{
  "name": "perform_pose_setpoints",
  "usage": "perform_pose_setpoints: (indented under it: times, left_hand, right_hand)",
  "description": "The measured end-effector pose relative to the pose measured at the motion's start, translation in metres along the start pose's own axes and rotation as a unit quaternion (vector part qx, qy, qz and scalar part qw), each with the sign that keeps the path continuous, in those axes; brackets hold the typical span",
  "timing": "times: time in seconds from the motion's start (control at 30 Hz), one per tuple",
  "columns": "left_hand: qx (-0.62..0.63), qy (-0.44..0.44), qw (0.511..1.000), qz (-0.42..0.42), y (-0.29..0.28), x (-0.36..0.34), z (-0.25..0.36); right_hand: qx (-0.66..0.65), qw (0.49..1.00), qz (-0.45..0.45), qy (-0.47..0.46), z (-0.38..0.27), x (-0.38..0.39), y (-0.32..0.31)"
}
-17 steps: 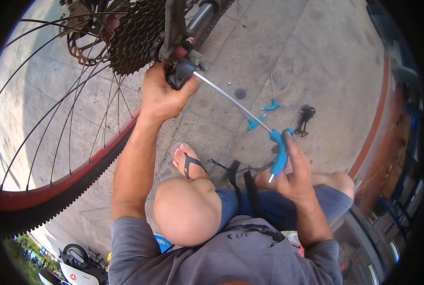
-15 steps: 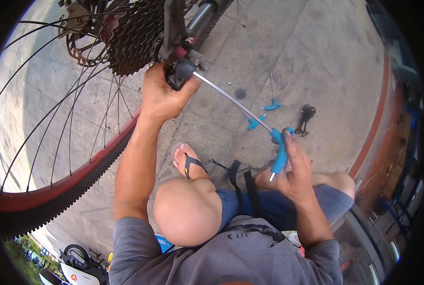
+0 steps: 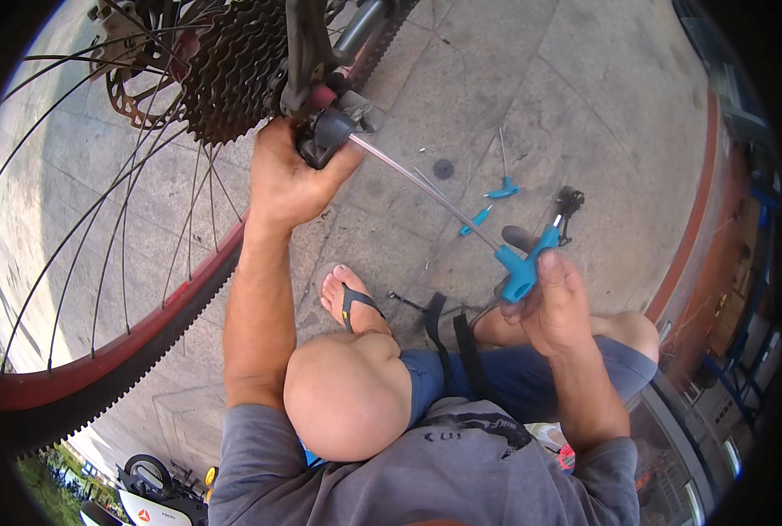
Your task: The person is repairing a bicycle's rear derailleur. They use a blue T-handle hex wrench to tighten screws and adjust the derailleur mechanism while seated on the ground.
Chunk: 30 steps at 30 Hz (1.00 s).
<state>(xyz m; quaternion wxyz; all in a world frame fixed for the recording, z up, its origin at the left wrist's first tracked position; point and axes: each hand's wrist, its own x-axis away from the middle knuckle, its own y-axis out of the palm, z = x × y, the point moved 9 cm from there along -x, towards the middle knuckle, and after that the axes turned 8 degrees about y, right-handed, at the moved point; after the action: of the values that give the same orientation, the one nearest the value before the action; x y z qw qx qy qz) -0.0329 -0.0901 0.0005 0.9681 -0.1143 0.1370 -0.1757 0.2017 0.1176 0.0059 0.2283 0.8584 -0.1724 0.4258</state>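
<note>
A black bike derailleur point(image 3: 325, 138) sits at the frame's dropout, below the rear cassette point(image 3: 235, 74). My left hand point(image 3: 293, 180) is closed around it, thumb on the near side. From the derailleur a long silver shaft slants down to the blue handle of a T-handle hex key point(image 3: 520, 272). My right hand point(image 3: 555, 307) grips that handle between thumb and fingers. The shaft's far tip meets the derailleur; how deep it sits is hidden.
Two more blue T-handle hex keys, one farther point(image 3: 502, 189) and one nearer point(image 3: 476, 221), lie on the paved ground point(image 3: 601, 158). Beside them is a small black bike part point(image 3: 569, 203). The wheel's red rim point(image 3: 115, 351) curves along the left. My sandalled foot point(image 3: 349, 298) rests below.
My right hand has turned the T-handle, so its crossbar now slants the other way, and has shifted slightly right. The derailleur and my left hand appear slightly farther left, grip unchanged.
</note>
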Motion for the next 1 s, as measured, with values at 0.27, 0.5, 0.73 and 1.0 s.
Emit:
perform_pose_setpoints:
  times: [0.27,0.5,0.73,1.0]
  left_hand:
    - [-0.006,-0.006,1.0,0.001,0.002,0.0,0.001]
    - [-0.013,-0.021,0.999,0.021,-0.006,0.011,-0.004]
    - [0.015,-0.003,1.0,0.012,-0.003,0.008,0.0]
    - [0.017,-0.014,1.0,0.002,0.0,0.008,-0.002]
  right_hand:
    - [0.224,0.914,0.093,-0.325,-0.032,0.026,0.01]
    - [0.549,0.686,0.135,-0.457,-0.048,0.038,0.021]
    - [-0.011,0.999,0.022,-0.031,0.003,0.004,0.008]
    - [0.429,0.806,0.082,-0.4,-0.023,0.051,0.025]
